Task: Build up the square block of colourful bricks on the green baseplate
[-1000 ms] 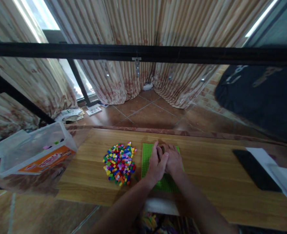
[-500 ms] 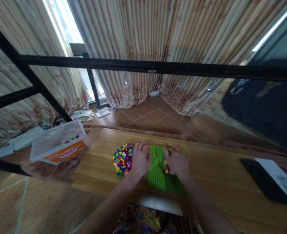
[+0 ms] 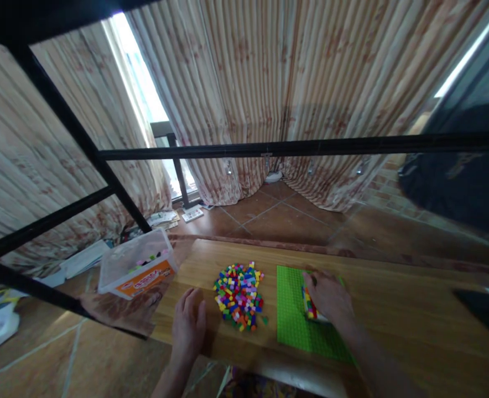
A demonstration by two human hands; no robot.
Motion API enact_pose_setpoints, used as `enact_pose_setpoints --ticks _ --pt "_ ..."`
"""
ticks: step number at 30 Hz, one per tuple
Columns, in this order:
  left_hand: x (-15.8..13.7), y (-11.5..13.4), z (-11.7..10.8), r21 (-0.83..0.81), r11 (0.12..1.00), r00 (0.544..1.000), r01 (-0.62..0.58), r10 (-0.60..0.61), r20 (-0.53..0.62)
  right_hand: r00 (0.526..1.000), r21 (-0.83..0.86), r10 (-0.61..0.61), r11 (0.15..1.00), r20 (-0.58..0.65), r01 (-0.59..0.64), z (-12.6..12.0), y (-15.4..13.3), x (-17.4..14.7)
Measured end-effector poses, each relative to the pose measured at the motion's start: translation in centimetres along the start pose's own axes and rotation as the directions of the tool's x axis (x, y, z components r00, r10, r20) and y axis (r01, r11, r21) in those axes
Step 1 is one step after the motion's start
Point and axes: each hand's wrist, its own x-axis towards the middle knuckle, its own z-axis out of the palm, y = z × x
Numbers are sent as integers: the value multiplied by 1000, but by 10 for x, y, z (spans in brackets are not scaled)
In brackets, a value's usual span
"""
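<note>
A green studded baseplate lies on the wooden table. On it stands a small toy-brick build with multicoloured bricks showing along its left side; my hand hides the rest. My right hand is over this build, its fingers curled round the far part. Left of the baseplate is a heap of small loose toy bricks in many colours. My left hand rests at the table's left edge beside the heap, with the thumb apart from the loosely bent fingers and nothing visible in it.
The wooden table carries a dark flat item at its right. A clear plastic box with an orange label and some bricks inside stands on the floor to the left. A black metal bar crosses beyond the table, before striped curtains.
My left hand has moved left, from between the heap and the baseplate to the table's left edge. My right hand stays at the brick build. The camera view has shifted.
</note>
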Motion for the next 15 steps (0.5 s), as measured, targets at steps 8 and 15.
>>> enact_pose_setpoints --ticks 8,15 --pt "5 -15 11 20 1000 998 5 -6 55 999 51 -7 999 -50 10 8 35 -11" --pt "2 -22 20 44 996 997 -73 72 24 990 112 74 992 -119 -60 11 33 -5"
